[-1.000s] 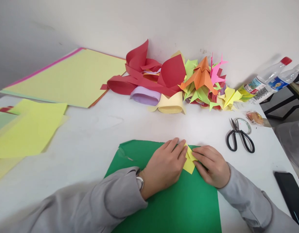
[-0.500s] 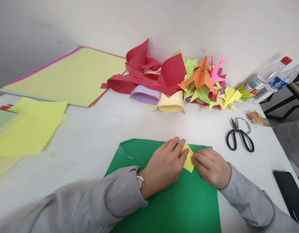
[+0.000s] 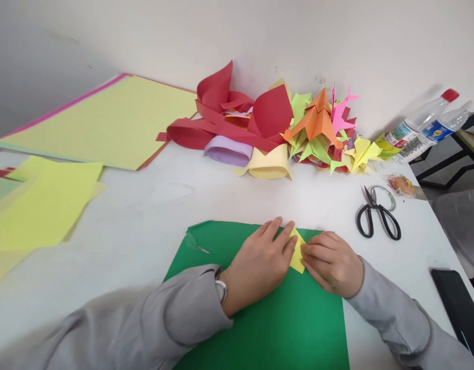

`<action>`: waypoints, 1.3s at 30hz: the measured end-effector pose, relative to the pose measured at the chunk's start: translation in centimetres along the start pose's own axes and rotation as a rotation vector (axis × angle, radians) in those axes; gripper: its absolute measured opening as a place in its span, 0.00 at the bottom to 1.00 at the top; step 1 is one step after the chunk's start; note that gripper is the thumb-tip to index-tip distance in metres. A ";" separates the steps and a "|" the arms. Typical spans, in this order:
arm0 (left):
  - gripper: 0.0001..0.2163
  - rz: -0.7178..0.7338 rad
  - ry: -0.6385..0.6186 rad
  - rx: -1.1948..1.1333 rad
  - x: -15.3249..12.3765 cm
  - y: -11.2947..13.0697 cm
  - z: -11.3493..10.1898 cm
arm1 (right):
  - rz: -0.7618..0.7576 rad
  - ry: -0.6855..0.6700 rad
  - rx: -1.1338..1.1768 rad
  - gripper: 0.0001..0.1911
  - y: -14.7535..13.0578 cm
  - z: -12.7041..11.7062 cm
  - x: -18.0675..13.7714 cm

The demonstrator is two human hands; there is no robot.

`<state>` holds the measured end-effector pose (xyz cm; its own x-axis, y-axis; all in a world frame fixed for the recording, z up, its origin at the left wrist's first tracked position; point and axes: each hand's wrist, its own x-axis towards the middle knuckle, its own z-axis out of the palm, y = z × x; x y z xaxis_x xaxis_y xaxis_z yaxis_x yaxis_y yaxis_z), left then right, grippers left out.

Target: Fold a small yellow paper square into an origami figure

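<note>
A small folded piece of yellow paper point(image 3: 297, 258) lies near the far edge of a green sheet point(image 3: 283, 329). My left hand point(image 3: 262, 264) rests over its left part, fingers stretched out flat and pressing it down; part of the paper is hidden beneath them. At the paper's right edge, my right hand point(image 3: 333, 264) is closed, with thumb and fingertips pinching that edge. Both hands lie on or just above the green sheet.
Black-handled scissors point(image 3: 377, 216) and a tape roll point(image 3: 383, 197) lie at right, with a black phone point(image 3: 457, 303) nearer. Folded paper shapes point(image 3: 317, 123), red paper loops point(image 3: 229, 121) and bottles point(image 3: 417, 126) line the wall. Yellow sheets point(image 3: 48, 200) and a large paper stack point(image 3: 106, 123) are left.
The fingers of my right hand have shifted slightly at the right edge of the yellow paper. My left hand stays in place on it. The whole view has moved a little.
</note>
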<state>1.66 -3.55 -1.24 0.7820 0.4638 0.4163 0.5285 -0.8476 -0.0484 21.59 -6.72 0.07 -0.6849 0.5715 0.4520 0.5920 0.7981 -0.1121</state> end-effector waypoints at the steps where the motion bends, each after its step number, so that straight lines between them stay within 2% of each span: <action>1: 0.13 0.004 -0.006 0.003 0.0 0.0 0.0 | -0.001 0.004 0.004 0.04 0.0 0.0 0.0; 16: 0.14 0.034 0.027 0.021 0.0 -0.1 -0.1 | 0.000 0.040 -0.098 0.06 -0.3 0.1 0.2; 29: 0.14 0.026 -0.009 0.021 0.1 -0.1 -0.1 | -0.044 0.032 -0.198 0.06 -0.4 0.0 0.4; 39: 0.15 0.022 -0.058 0.038 0.2 0.0 -0.2 | 0.012 0.052 -0.124 0.04 -0.6 0.0 0.4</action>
<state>1.74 -3.55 -0.99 0.8107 0.4604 0.3615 0.5223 -0.8478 -0.0915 20.96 -6.94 0.35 -0.6564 0.5672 0.4974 0.6501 0.7598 -0.0085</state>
